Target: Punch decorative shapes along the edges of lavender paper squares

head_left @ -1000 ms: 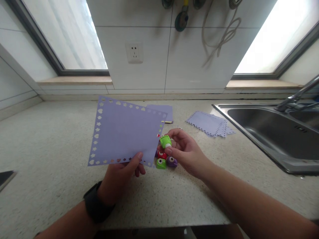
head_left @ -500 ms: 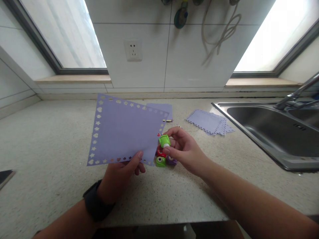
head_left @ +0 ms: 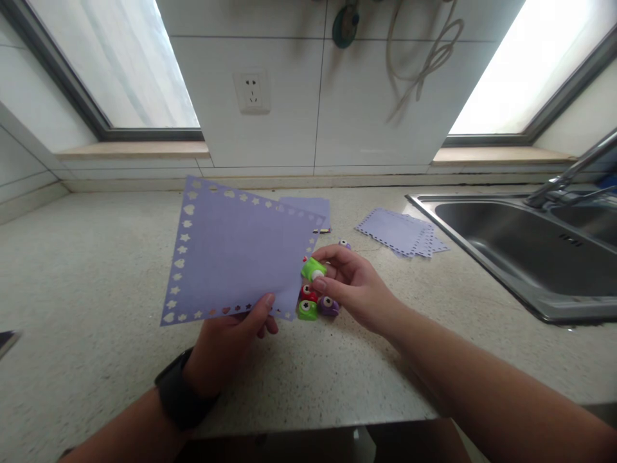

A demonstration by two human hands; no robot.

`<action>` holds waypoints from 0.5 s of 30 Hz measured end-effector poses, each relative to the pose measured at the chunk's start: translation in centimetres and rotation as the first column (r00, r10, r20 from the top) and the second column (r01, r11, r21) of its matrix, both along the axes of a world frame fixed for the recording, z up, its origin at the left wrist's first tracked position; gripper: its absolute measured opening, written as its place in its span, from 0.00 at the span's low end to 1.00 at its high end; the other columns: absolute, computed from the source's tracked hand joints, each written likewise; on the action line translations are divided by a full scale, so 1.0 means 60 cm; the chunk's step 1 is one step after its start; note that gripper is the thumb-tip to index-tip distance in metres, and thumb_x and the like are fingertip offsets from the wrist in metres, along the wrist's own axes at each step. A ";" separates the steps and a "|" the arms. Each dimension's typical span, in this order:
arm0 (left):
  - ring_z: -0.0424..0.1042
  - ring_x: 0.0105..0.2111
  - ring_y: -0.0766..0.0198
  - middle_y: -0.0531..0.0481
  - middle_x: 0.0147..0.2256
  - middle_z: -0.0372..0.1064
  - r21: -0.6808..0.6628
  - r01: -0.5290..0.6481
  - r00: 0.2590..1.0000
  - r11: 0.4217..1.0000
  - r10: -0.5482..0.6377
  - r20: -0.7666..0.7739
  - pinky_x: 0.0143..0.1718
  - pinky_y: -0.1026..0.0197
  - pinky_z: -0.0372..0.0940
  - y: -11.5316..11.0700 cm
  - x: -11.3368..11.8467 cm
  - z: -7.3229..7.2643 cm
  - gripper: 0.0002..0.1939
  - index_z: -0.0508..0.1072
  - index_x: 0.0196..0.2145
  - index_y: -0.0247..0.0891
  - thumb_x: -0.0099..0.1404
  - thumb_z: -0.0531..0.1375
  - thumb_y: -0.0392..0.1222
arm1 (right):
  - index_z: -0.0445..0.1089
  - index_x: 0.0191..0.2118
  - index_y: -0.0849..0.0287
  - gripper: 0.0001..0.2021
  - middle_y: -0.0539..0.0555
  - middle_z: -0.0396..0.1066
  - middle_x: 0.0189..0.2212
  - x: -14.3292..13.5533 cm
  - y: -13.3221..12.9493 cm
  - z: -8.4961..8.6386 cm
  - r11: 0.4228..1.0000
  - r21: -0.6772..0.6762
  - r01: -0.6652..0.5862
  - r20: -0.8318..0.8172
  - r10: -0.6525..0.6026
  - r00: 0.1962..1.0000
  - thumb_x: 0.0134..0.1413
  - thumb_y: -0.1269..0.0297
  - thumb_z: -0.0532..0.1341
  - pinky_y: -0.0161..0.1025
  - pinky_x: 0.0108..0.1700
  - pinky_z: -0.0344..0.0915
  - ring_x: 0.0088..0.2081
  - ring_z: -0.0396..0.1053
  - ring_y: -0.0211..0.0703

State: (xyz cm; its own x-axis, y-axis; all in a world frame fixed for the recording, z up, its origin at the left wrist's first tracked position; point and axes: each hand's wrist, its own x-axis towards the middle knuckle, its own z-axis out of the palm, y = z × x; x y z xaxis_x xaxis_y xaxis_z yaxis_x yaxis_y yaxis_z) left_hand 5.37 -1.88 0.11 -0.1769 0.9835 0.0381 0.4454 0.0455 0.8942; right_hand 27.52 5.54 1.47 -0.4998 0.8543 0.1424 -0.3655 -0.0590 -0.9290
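Note:
My left hand pinches the lower edge of a purple sheet of paper, thumb on top and fingers underneath. Cut-out hearts, stars and flowers run along the sheet's borders. In my right hand is a green craft punch with a white button, held at the sheet's right edge; whether the paper sits in its slot I cannot tell. On the counter just below lie a red punch, another green punch and a purple punch. One more punch shows partly behind my right hand.
Behind the held sheet lies plain purple paper. Several purple sheets with punched borders are fanned out to the right, near a steel sink with a faucet. A dark flat object lies at the far left.
The green punch has tilted in my right hand, its white button now turned lower toward my thumb. The whole view has shifted slightly; my left hand keeps its hold on the sheet.

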 end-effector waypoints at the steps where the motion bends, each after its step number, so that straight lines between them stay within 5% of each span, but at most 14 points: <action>1: 0.73 0.23 0.61 0.53 0.18 0.73 -0.003 0.001 1.000 1.000 -0.001 -0.006 0.34 0.57 0.68 0.000 0.000 0.000 0.25 0.75 0.15 0.45 0.67 0.61 0.55 | 0.73 0.46 0.54 0.19 0.47 0.76 0.32 0.000 0.000 -0.001 1.000 -0.003 0.004 -0.003 -0.004 1.000 0.51 0.62 0.78 0.33 0.35 0.74 0.32 0.76 0.35; 15: 0.73 0.22 0.61 0.53 0.18 0.74 -0.029 0.021 1.000 0.999 -0.020 0.022 0.31 0.60 0.70 -0.001 -0.002 0.008 0.24 0.75 0.14 0.46 0.65 0.63 0.56 | 0.78 0.44 0.56 0.19 0.48 0.79 0.32 -0.004 0.000 0.007 0.989 -0.147 -0.017 -0.042 0.011 0.999 0.47 0.61 0.80 0.32 0.36 0.73 0.31 0.76 0.33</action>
